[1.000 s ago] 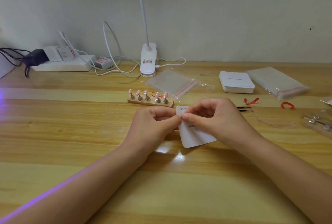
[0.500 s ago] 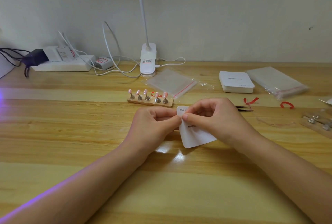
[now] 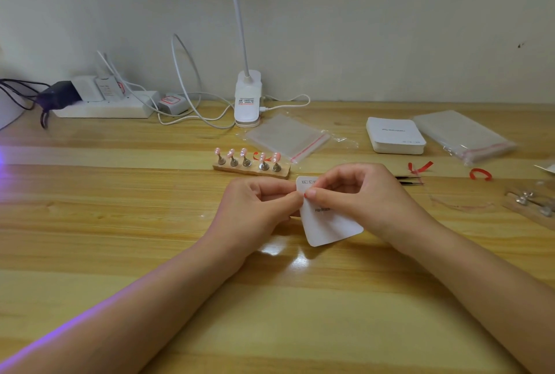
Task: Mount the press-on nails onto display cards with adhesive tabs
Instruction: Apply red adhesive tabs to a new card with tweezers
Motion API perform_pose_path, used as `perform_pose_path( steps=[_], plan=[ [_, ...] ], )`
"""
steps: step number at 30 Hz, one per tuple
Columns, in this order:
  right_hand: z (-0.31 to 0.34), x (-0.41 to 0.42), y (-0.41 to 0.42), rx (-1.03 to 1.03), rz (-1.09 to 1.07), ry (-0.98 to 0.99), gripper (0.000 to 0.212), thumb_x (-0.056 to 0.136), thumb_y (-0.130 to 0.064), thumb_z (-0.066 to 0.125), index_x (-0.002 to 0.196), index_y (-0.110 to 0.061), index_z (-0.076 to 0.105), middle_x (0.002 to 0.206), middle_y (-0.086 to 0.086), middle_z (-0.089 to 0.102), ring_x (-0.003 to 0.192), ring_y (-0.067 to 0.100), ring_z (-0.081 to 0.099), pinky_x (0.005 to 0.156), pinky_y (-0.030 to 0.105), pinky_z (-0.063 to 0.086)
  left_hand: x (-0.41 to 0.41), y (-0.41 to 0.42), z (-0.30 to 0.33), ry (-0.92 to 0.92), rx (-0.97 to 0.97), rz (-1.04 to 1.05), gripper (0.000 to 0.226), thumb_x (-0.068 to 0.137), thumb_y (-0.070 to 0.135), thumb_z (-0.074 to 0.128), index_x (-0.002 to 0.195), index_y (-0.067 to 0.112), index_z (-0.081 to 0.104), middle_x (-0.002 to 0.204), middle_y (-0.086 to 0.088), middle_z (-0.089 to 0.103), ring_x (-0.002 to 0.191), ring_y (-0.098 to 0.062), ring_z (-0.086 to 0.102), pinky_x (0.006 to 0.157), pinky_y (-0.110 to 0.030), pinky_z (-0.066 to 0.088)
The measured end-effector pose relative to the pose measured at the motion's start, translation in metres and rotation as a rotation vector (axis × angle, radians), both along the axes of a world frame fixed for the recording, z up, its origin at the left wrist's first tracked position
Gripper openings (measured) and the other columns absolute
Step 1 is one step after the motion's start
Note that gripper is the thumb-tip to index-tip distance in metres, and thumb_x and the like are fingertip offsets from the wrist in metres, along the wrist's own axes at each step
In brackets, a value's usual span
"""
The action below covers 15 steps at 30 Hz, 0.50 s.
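Pinching together at the display card (image 3: 327, 223) near mid-tabletop, the left hand (image 3: 255, 208) and right hand (image 3: 357, 193) grip its edge; light, bendable card, best held there.

Pale plain wall (image 3: 360, 13) behind a glossy wooden table (image 3: 120, 223).

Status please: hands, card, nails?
Left hand and right hand both pinch the card. Five nails wait on stand. Nothing blocking.
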State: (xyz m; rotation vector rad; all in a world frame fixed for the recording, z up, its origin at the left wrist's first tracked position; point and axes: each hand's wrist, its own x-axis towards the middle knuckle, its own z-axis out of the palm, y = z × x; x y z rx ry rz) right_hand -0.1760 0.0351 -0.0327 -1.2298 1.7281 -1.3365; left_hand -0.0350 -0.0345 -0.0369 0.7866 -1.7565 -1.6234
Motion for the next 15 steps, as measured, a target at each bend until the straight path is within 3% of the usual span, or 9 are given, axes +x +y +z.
perform_pose_path(
  steps=[5,10,13,15],
  plan=[
    [-0.001,0.0,0.0,-0.007,0.001,0.025,0.008,0.072,-0.018,0.076,0.073,-0.015,0.069,0.076,0.001,0.071,0.073,0.01,0.066,0.063,0.012,0.049,0.001,-0.003,-0.002,-0.023,-0.005,-0.021,0.01,0.079,0.015,0.067,0.079,0.019,0.076,0.077,-0.001,0.074,0.074,-0.006,0.069,0.06,-0.012,0.05],
    [0.006,0.001,0.003,-0.093,0.007,-0.015,0.003,0.076,-0.016,0.072,0.077,-0.018,0.069,0.072,-0.006,0.07,0.066,0.001,0.063,0.059,0.009,0.047,0.0,-0.006,0.0,-0.021,0.079,-0.014,0.018,0.084,0.007,0.06,0.078,0.015,0.075,0.08,-0.005,0.074,0.075,-0.012,0.07,0.061,-0.019,0.055],
    [0.019,-0.016,0.005,-0.189,-0.162,-0.036,0.004,0.081,-0.021,0.067,0.079,-0.025,0.066,0.061,-0.015,0.065,0.054,-0.005,0.055,0.049,0.011,0.043,0.0,-0.009,0.004,0.011,0.153,0.028,0.032,0.086,0.006,0.057,0.068,0.024,0.076,0.079,0.0,0.074,0.073,-0.009,0.07,0.055,-0.015,0.052],
    [0.029,-0.028,0.01,-0.099,-0.235,0.0,0.005,0.082,-0.029,0.065,0.08,-0.025,0.067,0.058,-0.015,0.062,0.048,-0.003,0.049,0.043,0.012,0.041,0.001,-0.011,0.007,0.045,0.203,0.048,0.035,0.086,0.006,0.056,0.067,0.027,0.076,0.08,-0.001,0.074,0.073,-0.01,0.07,0.055,-0.016,0.054]
  ],
)
